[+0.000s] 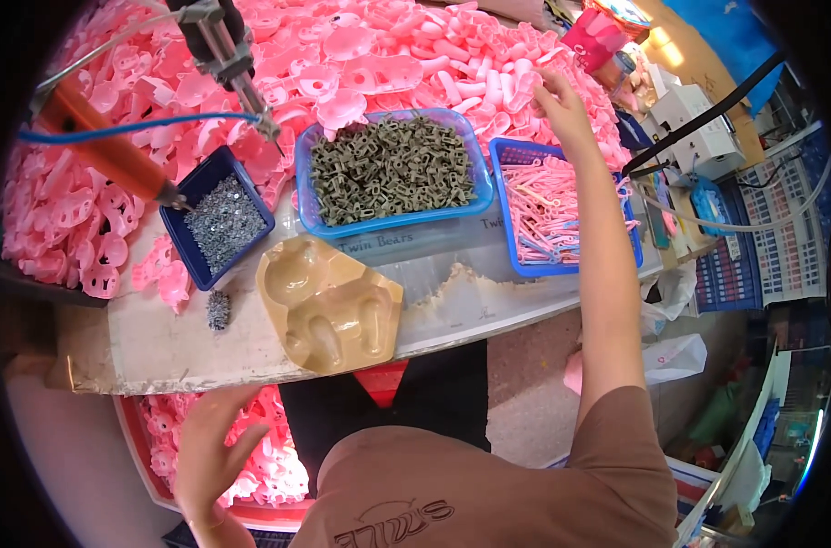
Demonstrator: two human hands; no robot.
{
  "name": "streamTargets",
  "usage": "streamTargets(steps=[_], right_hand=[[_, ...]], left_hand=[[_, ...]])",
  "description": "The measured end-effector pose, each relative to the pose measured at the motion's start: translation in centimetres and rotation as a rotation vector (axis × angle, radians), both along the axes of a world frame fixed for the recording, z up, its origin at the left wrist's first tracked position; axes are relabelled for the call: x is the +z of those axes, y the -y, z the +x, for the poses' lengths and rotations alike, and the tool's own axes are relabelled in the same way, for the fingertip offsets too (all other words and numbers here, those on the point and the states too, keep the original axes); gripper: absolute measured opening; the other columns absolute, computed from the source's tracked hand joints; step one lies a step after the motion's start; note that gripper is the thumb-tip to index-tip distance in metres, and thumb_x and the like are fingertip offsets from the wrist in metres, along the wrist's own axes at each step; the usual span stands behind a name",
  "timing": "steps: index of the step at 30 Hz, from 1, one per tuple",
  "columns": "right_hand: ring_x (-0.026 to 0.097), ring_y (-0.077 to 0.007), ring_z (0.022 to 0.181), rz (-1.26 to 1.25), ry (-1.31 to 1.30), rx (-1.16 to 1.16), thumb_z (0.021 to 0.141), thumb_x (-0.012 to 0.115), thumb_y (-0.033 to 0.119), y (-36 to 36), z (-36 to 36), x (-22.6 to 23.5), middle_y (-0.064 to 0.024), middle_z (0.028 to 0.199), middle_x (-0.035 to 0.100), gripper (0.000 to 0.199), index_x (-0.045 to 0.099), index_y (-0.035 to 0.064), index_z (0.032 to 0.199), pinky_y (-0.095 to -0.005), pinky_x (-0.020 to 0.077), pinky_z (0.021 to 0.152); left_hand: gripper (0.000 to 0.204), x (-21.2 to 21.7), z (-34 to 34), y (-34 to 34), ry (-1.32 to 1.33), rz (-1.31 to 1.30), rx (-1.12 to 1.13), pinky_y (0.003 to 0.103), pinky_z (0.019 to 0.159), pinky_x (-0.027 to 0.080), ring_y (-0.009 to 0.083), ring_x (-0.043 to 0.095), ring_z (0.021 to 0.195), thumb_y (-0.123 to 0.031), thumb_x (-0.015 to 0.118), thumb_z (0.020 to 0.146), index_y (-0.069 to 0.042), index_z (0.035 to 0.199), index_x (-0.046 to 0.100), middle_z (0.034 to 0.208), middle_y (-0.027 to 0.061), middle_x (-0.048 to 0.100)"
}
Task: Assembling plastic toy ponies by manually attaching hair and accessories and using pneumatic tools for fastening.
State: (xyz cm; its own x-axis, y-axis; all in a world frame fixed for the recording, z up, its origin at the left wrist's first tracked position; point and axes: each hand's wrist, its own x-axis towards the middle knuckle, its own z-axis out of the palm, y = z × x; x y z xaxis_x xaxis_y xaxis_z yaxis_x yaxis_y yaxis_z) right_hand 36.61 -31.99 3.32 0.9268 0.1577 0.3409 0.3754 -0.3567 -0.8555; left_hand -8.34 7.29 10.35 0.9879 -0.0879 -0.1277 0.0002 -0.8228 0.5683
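My right hand reaches far across the table to a heap of pink plastic parts. Its fingers are apart beside a curved pink piece, and no firm hold on it shows. Low on the left, my left hand is open, thumb and fingers spread, over a red tub of pink molded parts. A tan molded jig with hollows lies at the table's near edge. Nothing rests in its hollows.
A blue tray holds grey-green clips. Beside it are a blue basket of thin pink sticks and a dark blue bin of small screws. An orange-handled power driver and another driver hang at upper left.
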Motion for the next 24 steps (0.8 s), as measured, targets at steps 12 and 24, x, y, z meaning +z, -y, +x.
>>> streamTargets(steps=[12,24], right_hand=[[0.064,-0.0112,0.092,0.169,-0.881,0.976,0.099,0.062,0.021,-8.2,-19.9,1.5,-0.0025,0.108,0.066,0.033,0.059,0.006,0.128,-0.0283,0.0531,0.079],[0.067,-0.0399,0.094,-0.962,0.146,-0.362,0.077,0.074,0.053,-3.4,0.3,-4.4,-0.024,0.097,0.069,0.056,0.064,0.0026,0.099,-0.0514,0.0516,0.079]], left_hand=[[0.054,-8.4,11.5,11.3,0.664,-0.156,-0.271,0.039,0.084,0.056,0.0318,0.065,0.103,-0.005,0.077,0.079,-0.008,0.13,0.06,0.138,0.0139,0.055],[0.043,-9.4,6.8,9.9,0.622,0.077,-0.152,0.036,0.08,0.055,0.0267,0.064,0.099,-0.012,0.076,0.08,-0.007,0.122,0.065,0.115,0.0079,0.062]])
